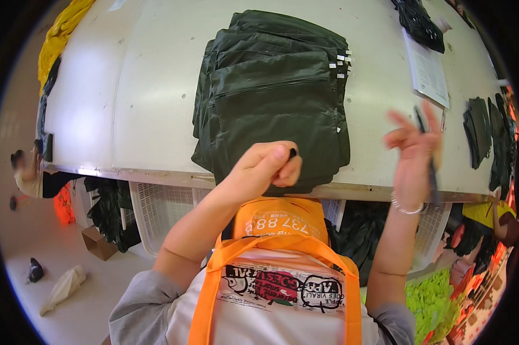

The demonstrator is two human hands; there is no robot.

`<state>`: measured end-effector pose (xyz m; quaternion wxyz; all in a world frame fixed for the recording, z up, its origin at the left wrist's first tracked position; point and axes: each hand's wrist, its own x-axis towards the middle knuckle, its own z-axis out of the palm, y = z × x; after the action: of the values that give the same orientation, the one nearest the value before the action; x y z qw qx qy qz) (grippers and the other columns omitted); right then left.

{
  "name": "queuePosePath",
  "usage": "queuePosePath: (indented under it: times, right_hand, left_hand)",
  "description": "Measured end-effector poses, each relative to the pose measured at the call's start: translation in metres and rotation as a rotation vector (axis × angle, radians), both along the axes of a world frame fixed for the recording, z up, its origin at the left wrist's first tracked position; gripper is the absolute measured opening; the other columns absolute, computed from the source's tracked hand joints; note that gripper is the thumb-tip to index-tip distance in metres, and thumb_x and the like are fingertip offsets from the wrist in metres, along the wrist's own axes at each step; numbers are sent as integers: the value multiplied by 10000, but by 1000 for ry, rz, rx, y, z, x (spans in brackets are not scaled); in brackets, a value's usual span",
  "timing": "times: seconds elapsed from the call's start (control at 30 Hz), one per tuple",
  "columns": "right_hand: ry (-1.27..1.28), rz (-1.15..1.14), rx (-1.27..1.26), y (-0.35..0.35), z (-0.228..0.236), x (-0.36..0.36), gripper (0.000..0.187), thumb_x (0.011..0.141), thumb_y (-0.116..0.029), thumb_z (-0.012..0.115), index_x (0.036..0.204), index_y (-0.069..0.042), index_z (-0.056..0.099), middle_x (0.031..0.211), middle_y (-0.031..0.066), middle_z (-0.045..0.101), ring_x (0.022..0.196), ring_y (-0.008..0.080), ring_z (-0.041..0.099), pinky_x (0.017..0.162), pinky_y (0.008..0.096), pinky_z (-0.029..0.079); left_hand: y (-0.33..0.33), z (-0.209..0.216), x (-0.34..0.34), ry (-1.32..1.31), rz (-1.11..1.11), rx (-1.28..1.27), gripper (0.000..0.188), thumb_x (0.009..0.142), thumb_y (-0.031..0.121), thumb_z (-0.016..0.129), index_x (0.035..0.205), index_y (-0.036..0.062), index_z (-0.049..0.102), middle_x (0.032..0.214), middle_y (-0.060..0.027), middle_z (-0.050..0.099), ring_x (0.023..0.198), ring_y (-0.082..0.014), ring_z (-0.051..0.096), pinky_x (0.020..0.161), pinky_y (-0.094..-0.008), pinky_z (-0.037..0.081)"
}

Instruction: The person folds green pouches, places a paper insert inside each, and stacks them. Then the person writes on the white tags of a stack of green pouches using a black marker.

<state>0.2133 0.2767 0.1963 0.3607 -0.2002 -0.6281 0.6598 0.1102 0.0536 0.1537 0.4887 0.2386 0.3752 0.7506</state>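
A stack of dark green fabric pieces [271, 109], with small white tags along its right side, lies on the pale table before me. Over its near edge my left hand [266, 165] is closed in a fist. A small black end [292, 153] pokes out between its thumb and fingers; the rest is hidden. My right hand [412, 146], smeared by motion, is raised right of the stack above the table edge. Across it runs a slim dark pen-shaped thing [432, 172], with some fingers stretched out beside it. Around that wrist is a beaded bracelet [408, 206].
Far right on the table [156, 92] are white papers [425, 69], a black bundle [421, 26] and dark fabric pieces [478, 132]. White plastic crates [156, 215] stand under the near edge. Other people [29, 172] work at both sides. Bright green fabric [432, 305] lies lower right.
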Motion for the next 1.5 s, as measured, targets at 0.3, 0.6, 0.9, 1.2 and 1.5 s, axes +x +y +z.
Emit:
queuePosePath:
  times: [0.3,0.6,0.9,1.2,1.5]
  right_hand:
    - [31,637,536,-7,-23,19,281,762,1,713,1030,-64,656,862,75,664,732,247,596,637,328,494]
    - [-373,-90,472,135,-200,-47,204,818,28,669,1002,-48,623,833,99,664,771,192,652,696,289,519]
    - [-778,-426,895,262,-275,-52,325,851,0,637,1162,-82,592,1008,181,622,936,331,592,833,376,486]
    - [-368,17,258,65,-158,-66,359,1014,-258,424,1210,2,575,842,33,603,750,79,529,702,213,438]
    - [-292,312,49,-48,-196,-70,120,835,-38,664,937,5,619,767,37,642,657,67,582,609,201,471]
  left_hand:
    - [42,-5,47,142,27,-265,471,1044,329,396,717,14,523,603,-9,457,518,-87,348,473,-248,293]
    - [133,-97,-33,1507,611,-793,599,914,332,586,1393,35,385,1454,-159,359,1348,-316,329,1099,-469,246]
    - [87,-141,-89,1716,251,-986,771,856,458,608,1474,91,328,1567,-83,237,1444,-299,197,1147,-541,124]
    - [12,-140,-45,1604,104,-1044,760,853,490,587,1469,113,350,1552,-76,274,1430,-271,243,1156,-507,124]
    - [11,-146,-10,1492,324,-996,504,840,344,623,1310,184,538,1483,-45,393,1368,-240,348,1127,-512,175]
